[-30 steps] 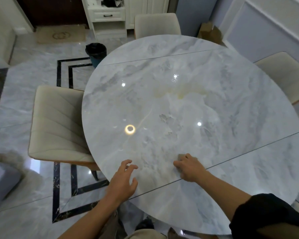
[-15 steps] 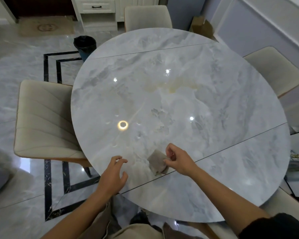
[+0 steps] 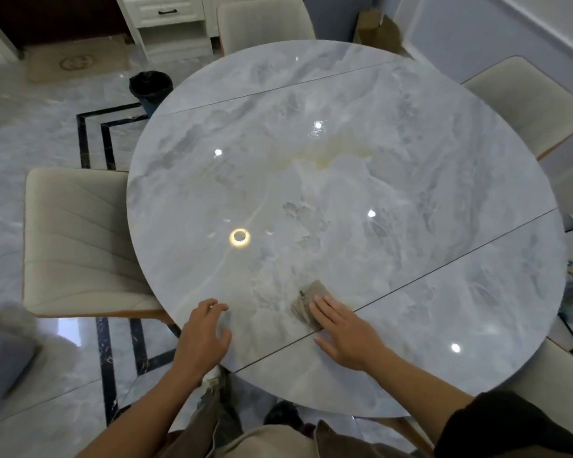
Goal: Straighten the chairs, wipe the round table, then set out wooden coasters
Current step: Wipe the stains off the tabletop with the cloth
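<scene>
A round grey marble table [image 3: 394, 166] fills the view. A small folded beige cloth [image 3: 306, 300] lies on its near part. My right hand [image 3: 344, 332] rests flat on the cloth's right side, fingers stretched out and pressing it to the table. My left hand [image 3: 204, 335] rests at the table's near-left edge, fingers curved and apart, holding nothing. Beige chairs stand around the table: one at the left [image 3: 76, 239], one at the far side [image 3: 265, 23], one at the right [image 3: 526, 104]. No wooden coasters are in view.
A yellowish stain [image 3: 325, 160] marks the table's middle. A dark bin [image 3: 151, 89] stands on the floor past the far-left edge. A white cabinet [image 3: 169, 24] and a doormat [image 3: 75, 61] lie beyond. A cardboard box [image 3: 376, 29] sits by the back wall.
My right hand went from pinching the cloth's edge to lying flat on top of it. The left hand stayed at the table edge. The view shifted slightly.
</scene>
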